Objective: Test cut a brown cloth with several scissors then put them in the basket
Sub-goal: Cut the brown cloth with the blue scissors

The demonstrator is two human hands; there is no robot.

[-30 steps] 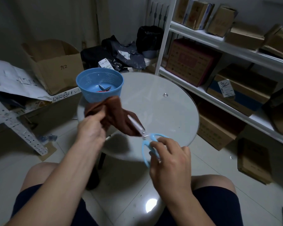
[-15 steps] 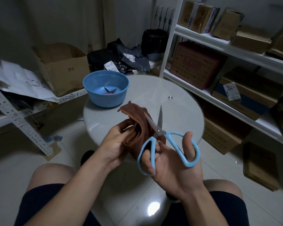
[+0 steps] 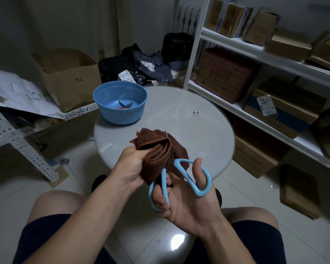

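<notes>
Round glass table (image 3: 198, 130) mostly bare; basket (image 3: 120, 102) near far-left edge.

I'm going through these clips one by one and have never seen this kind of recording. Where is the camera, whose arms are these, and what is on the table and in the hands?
There is no machine here: a seated person wears a wide-angle camera on the head, looking down at their own bare arms and knees. The left hand grips a folded brown cloth. The right hand has fingers through the loops of light-blue-handled scissors, whose blades are mostly hidden in the cloth; one tip pokes out on top. On the round glass table stands a blue plastic perforated basket that already holds a pair of scissors with red on it. Shelves of cardboard boxes surround the table.
</notes>
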